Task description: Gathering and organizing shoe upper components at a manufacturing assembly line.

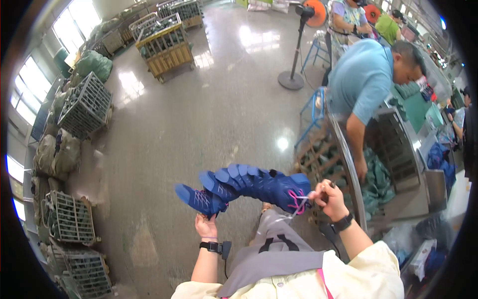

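A stacked row of several dark blue shoe uppers (249, 184) with pink laces hangs in front of me above the floor. My left hand (205, 225) supports the stack from below at its left end, fingers closed on the lowest upper. My right hand (328, 198) is at the right end, pinching a thin white string (298, 207) that runs through the stack near the pink laces. Both wrists wear dark bands.
A person in a light blue shirt (363, 79) leans over a metal cart (398, 149) of green pieces at right. A standing fan (298, 45) is behind. Wire cages (87, 107) and green sacks (57, 152) line the left wall. A wooden-based cage (164, 45) stands far back.
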`<control>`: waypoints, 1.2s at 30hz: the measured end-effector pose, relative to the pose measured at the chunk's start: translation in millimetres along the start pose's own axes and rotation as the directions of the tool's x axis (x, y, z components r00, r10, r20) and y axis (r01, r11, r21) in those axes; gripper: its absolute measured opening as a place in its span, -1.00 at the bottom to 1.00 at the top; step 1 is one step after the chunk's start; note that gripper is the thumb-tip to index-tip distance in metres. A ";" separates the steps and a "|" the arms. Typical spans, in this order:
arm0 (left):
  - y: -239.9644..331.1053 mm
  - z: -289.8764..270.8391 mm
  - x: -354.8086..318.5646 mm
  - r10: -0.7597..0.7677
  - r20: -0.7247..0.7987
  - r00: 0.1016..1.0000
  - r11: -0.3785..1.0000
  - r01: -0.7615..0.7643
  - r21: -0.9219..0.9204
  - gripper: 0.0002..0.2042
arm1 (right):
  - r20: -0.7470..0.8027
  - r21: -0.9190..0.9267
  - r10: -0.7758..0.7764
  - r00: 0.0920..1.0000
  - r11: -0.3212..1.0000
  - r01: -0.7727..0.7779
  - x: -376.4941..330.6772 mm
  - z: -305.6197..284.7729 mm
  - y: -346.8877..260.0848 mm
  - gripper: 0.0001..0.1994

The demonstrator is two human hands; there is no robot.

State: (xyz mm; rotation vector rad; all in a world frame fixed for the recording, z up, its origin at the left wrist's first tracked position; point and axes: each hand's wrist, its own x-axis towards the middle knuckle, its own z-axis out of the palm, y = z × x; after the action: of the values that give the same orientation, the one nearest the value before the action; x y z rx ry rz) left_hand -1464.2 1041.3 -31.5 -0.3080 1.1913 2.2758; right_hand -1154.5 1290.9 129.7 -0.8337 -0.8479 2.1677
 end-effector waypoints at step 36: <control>27.4 904.9 794.6 0.425 -0.016 0.905 0.903 -0.425 -0.066 -0.80 | -0.055 0.109 -0.954 0.294 0.287 0.952 975.1 223.5 -400.7 -0.70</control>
State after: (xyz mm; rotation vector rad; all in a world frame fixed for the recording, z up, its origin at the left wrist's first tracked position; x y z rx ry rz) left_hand -2090.3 2051.0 166.9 -0.0757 1.2827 2.6937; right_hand -1751.8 2179.5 252.8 -0.0747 -0.8730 1.0666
